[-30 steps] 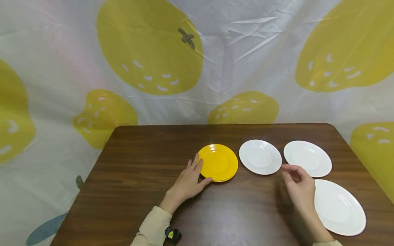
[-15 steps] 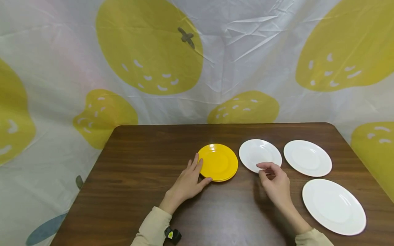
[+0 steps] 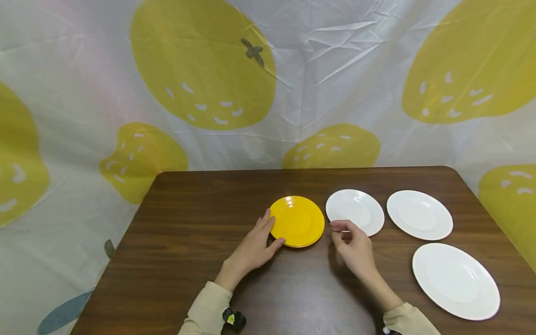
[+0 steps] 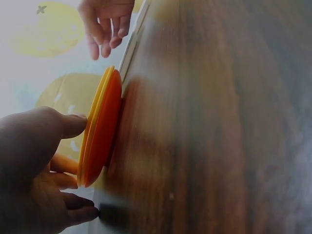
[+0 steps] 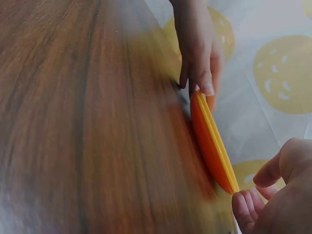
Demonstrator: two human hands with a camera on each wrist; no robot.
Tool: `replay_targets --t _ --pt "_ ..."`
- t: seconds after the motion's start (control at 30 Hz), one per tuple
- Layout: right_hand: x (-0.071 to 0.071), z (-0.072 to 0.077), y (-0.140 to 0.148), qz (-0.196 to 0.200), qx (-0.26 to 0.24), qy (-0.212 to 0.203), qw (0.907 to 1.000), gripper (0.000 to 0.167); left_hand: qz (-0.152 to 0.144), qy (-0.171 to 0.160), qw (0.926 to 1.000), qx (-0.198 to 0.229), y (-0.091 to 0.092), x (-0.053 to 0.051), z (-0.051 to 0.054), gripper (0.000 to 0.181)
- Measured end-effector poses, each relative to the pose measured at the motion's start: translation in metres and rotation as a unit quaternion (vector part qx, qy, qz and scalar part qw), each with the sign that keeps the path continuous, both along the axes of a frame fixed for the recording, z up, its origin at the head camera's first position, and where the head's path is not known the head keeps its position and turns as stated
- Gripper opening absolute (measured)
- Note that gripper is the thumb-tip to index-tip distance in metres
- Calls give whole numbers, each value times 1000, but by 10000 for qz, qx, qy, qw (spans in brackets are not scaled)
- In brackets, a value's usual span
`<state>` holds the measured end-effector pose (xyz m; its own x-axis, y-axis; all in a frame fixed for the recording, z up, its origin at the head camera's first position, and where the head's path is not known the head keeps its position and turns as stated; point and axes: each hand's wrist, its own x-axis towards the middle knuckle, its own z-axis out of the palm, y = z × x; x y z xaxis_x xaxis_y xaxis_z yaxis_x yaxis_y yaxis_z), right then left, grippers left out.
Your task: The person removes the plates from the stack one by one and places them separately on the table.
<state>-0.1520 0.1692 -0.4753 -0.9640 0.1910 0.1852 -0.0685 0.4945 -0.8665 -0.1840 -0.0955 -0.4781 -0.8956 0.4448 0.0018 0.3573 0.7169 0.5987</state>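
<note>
Two yellow plates [image 3: 297, 220], stacked, sit on the table near its middle; their doubled rims show in the left wrist view. My left hand [image 3: 252, 249] touches the left and near side of their rim, thumb and fingers spread and fairly straight. To the right, my right hand [image 3: 355, 249] hovers with fingers loosely bent and nothing between them, its fingertips just off the right rim of the yellow plates. Behind it, a small white plate [image 3: 356, 209] has its near edge partly covered by that hand. From the right wrist view, the gap between fingertips and yellow rim [image 5: 214, 141] looks narrow.
A medium white plate [image 3: 419, 215] lies at the back right, and a larger white plate [image 3: 456, 281] lies nearer on the right. The brown wooden table [image 3: 201, 209] ends at a back edge before a hanging cloth [image 3: 326, 83] printed with yellow fruit.
My right hand has moved left, from beside the white plates on the right to close by the yellow plates. My left hand stays at the yellow rim, and the plates have not moved.
</note>
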Motion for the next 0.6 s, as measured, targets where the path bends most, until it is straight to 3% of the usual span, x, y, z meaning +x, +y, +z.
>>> replay_targets --t 0.13,0.33,0.47,0.6 --pt "-2 -3 -6 100 -32 -174 9998 24 52 -40 9997 256 1 -2 -2 73" --pt "-4 -6 -12 136 80 -395 9991 26 187 128 9947 1006 2 -6 -5 64" --pt "-5 -8 -14 116 112 -381 9991 28 441 70 9846 1692 2 -10 -6 56" --pt "-5 -10 -14 111 129 -354 9992 31 755 -300 9666 2429 2 -12 -5 52"
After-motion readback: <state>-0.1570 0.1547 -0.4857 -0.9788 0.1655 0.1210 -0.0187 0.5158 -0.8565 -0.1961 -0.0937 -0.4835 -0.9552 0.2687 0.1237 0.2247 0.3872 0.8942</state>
